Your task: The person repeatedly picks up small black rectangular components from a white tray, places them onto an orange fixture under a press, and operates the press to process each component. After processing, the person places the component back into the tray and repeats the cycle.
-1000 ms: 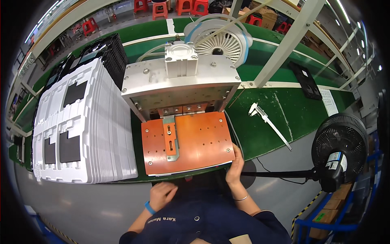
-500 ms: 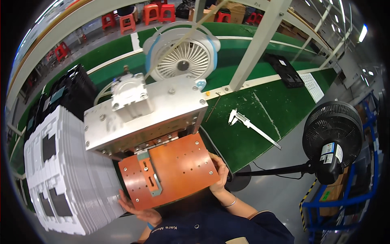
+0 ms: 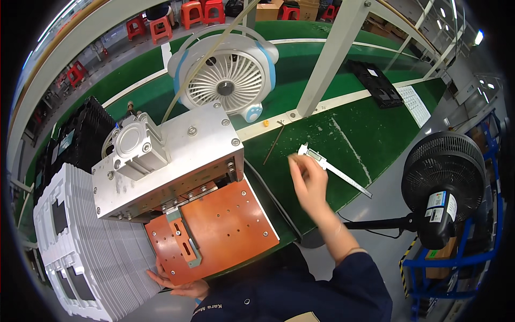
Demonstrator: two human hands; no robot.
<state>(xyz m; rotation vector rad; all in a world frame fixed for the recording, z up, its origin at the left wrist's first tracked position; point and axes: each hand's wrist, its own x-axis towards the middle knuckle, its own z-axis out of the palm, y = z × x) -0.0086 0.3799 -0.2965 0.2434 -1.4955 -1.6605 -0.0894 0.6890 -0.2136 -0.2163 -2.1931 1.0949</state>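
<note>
An orange-brown plate [image 3: 225,231] with rows of small holes and screws extends from under a metal press [image 3: 177,155] with a silver cylinder [image 3: 134,145] on top. A slotted bracket [image 3: 184,239] is fixed on the plate. A thin white edge shows along the plate's right side. My left hand [image 3: 182,285] is at the plate's lower left corner, fingers spread, beside the stacked white trays [image 3: 107,247]. My right hand [image 3: 311,185] is raised over the green table, its fingers loosely bent and apart, nothing visible in them. Just behind it lies a digital caliper [image 3: 343,177].
A thin dark rod [image 3: 273,144] lies left of the caliper. A white and blue fan [image 3: 225,86] stands behind the press. At the right are a black floor fan [image 3: 440,177] and a blue rack [image 3: 456,263]. Black trays [image 3: 80,134] stand at the left.
My right hand has left the plate's right edge and moved up and right toward the caliper. My left hand remains at the plate's lower left corner. The view has shifted slightly.
</note>
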